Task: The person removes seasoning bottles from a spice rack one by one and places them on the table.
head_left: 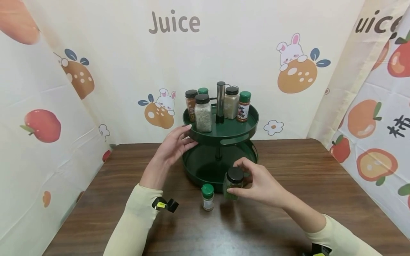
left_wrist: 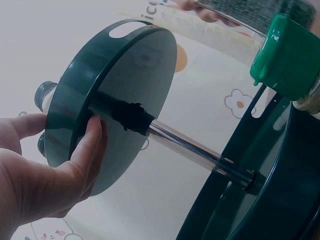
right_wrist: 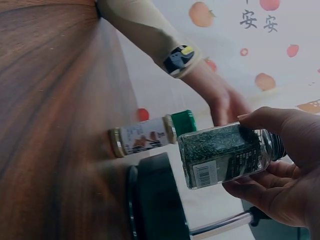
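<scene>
A dark green two-tier turntable rack (head_left: pixel 221 137) stands on the table. My left hand (head_left: pixel 174 145) grips the left rim of its upper tier, thumb outside and fingers curled beneath, as the left wrist view shows. In my right hand (head_left: pixel 261 183) is a square glass spice jar (right_wrist: pixel 220 157) of dried green herbs with a black lid, pinched between thumb and fingers. That jar is raised off the table, at the front edge of the lower tier (head_left: pixel 198 177). Just left of it, a small spice bottle (head_left: pixel 208 202) with a green cap stands upright on the table.
Several jars stand on the upper tier around the metal post (head_left: pixel 220 99), among them a black-lidded jar of pale grains (head_left: pixel 203 115) and a green-capped bottle (head_left: pixel 243 108). A printed curtain (head_left: pixel 240 46) hangs behind the wooden table (head_left: pixel 288 160).
</scene>
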The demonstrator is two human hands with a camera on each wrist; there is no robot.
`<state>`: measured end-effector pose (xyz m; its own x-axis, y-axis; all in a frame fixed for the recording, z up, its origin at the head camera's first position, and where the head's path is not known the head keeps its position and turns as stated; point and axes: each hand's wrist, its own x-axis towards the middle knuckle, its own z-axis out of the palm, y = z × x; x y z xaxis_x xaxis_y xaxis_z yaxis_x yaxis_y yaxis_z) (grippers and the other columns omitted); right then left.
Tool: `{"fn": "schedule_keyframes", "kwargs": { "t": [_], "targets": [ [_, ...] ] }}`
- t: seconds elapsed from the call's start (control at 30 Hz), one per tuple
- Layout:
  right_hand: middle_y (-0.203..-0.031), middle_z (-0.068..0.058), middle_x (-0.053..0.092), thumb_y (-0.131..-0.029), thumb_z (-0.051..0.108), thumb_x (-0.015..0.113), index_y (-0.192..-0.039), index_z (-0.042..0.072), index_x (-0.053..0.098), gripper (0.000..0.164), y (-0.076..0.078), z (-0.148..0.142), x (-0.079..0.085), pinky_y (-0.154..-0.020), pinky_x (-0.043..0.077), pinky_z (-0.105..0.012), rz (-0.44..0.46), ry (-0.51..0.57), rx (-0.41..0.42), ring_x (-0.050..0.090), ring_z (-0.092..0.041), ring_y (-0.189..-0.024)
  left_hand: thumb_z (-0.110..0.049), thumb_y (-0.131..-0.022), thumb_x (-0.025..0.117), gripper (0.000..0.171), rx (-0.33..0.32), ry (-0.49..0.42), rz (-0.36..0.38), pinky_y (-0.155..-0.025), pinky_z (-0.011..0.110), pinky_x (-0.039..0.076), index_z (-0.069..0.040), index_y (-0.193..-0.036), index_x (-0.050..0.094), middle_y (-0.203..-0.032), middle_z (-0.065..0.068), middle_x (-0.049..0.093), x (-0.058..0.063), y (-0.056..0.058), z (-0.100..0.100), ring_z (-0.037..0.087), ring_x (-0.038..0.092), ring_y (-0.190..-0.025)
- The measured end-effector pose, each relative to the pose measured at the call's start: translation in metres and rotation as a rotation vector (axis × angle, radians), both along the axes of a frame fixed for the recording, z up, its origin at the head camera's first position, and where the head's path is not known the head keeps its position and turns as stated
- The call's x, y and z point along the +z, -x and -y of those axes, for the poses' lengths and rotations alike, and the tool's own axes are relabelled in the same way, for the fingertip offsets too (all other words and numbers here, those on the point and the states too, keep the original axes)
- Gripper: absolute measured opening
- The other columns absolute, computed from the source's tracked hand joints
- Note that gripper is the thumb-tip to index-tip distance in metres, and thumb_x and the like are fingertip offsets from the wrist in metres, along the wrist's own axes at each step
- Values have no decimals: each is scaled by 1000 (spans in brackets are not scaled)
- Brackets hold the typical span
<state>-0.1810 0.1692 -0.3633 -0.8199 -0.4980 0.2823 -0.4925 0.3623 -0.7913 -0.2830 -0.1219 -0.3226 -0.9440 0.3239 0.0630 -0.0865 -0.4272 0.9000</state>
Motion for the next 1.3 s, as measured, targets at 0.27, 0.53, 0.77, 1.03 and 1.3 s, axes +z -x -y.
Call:
{"fn": "schedule_keyframes", "kwargs": {
  "t": [0.27, 0.53, 0.77, 1.03, 1.3],
  "targets": [
    [-92, 0, 62, -76, 18, 85, -110, 13, 52, 47, -11, 11, -2, -72, 62, -39, -37, -13, 30, 62, -14, -82, -25, -99, 59, 61, 7, 2, 5, -88, 34, 58, -4, -148, 29, -127, 14, 50, -1, 0, 0, 28, 60, -106],
    [-91, 0, 60, -75, 13, 86, -108, 12, 53, 46, -16, 17, -3, -73, 61, -40, -50, -54, 36, 60, -13, -80, -25, -99, 58, 63, 1, 11, 14, -95, 39, 52, -4, -150, 27, -130, 14, 48, 1, 0, 0, 28, 58, -109],
    [-92, 8, 61, -75, 34, 85, -111, 23, 52, 50, -3, 13, -31, -78, 60, -29, -48, -104, 59, 61, -10, -83, -25, -99, 59, 63, 9, 9, 17, -91, 36, 56, -4, -149, 27, -128, 14, 49, 1, -1, 0, 28, 59, -108],
    [-91, 10, 63, -76, 35, 84, -110, 22, 53, 48, -3, 15, -39, -71, 57, -30, -70, -139, 90, 61, -8, -80, -24, -100, 58, 58, 16, 14, 13, -97, 40, 50, -4, -146, 30, -126, 14, 50, 0, -1, 0, 28, 59, -107],
    [-91, 12, 63, -75, 33, 85, -109, 21, 54, 48, -5, 19, -42, -69, 57, -30, -85, -155, 83, 61, -6, -79, -24, -100, 57, 59, 5, 6, 6, -91, 35, 55, -4, -147, 27, -127, 14, 49, 1, -2, 0, 26, 60, -104]
  ]
}}
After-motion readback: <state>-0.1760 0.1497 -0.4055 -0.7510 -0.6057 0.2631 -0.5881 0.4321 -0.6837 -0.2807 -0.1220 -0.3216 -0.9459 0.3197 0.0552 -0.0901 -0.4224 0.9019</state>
